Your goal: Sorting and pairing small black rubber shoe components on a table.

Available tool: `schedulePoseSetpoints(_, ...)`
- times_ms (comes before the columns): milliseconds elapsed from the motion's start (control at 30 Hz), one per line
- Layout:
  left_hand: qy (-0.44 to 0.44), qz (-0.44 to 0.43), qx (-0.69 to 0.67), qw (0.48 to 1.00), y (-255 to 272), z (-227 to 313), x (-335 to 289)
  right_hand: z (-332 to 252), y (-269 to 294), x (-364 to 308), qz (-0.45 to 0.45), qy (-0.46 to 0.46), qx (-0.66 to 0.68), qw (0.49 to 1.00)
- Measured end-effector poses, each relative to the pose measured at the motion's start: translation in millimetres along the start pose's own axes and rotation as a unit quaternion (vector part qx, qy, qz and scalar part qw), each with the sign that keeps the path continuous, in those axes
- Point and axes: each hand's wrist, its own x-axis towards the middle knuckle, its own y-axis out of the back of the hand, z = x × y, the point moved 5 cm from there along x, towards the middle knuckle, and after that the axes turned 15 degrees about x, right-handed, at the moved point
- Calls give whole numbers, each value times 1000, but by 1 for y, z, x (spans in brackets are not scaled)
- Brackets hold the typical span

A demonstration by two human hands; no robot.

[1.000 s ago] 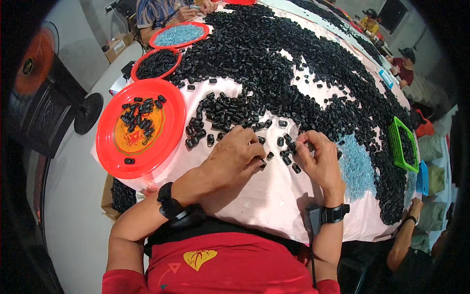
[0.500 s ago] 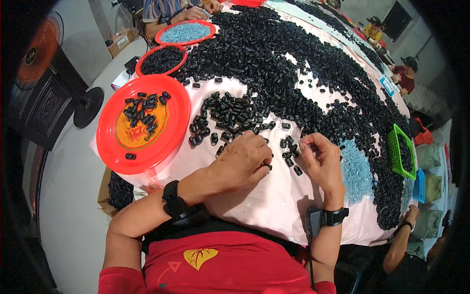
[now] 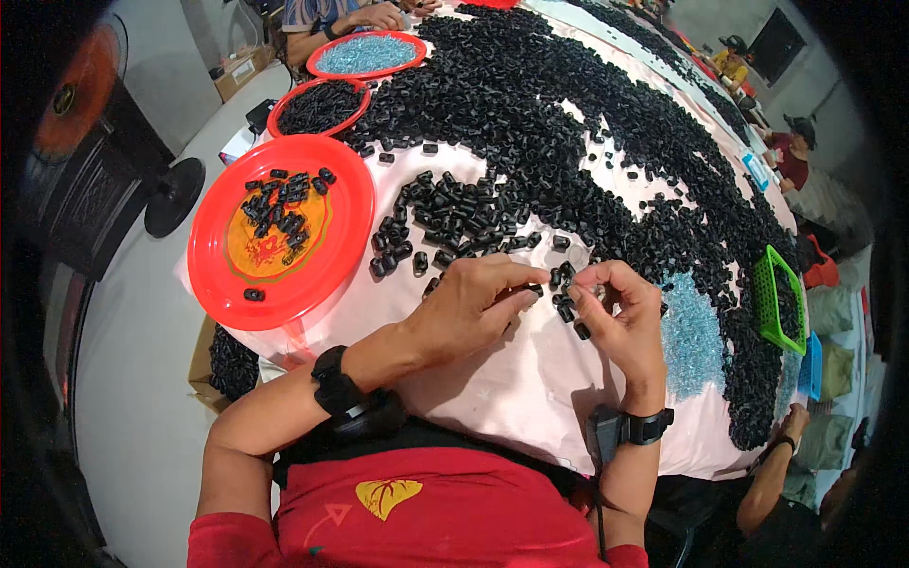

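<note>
My left hand [image 3: 478,301] is closed in a pinch, its index finger and thumb on a small black plastic part [image 3: 535,290]. Close by on its right, my right hand [image 3: 625,317] has thumb and index fingertip pressed together. Whatever lies in that pinch is too small to make out. Between and below the hands lie several loose black parts [image 3: 581,330] on the pale pink cloth [image 3: 473,388]. Just beyond my left hand spreads a looser group of the same black parts [image 3: 454,213].
At left stands a red plate [image 3: 213,256] with some black parts on it. Behind it are a red dish of dark pieces [image 3: 322,106] and one of clear bluish pieces [image 3: 369,55]. A huge black heap [image 3: 530,114] covers the far table. Clear pieces [image 3: 689,336] and a green basket [image 3: 765,298] lie right.
My left hand has moved right, its index finger stretching toward my right hand. The right thumb and finger have come down a little. The view has shifted slightly.
</note>
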Motion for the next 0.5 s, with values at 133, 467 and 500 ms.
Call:
schedulePoseSetpoints(133, 178, -98, -272, 941, -17, -13, -2, -13, -7, -1, -18, 39, -2, 999)
schedulePoseSetpoints(467, 216, -135, -498, 829, -24, -20, -10, -22, -20, -1, -51, 74, 28, 996)
schedulePoseSetpoints(500, 217, -134, -500, 828, -23, -19, -10, -23, -21, -2, -53, 73, 27, 996)
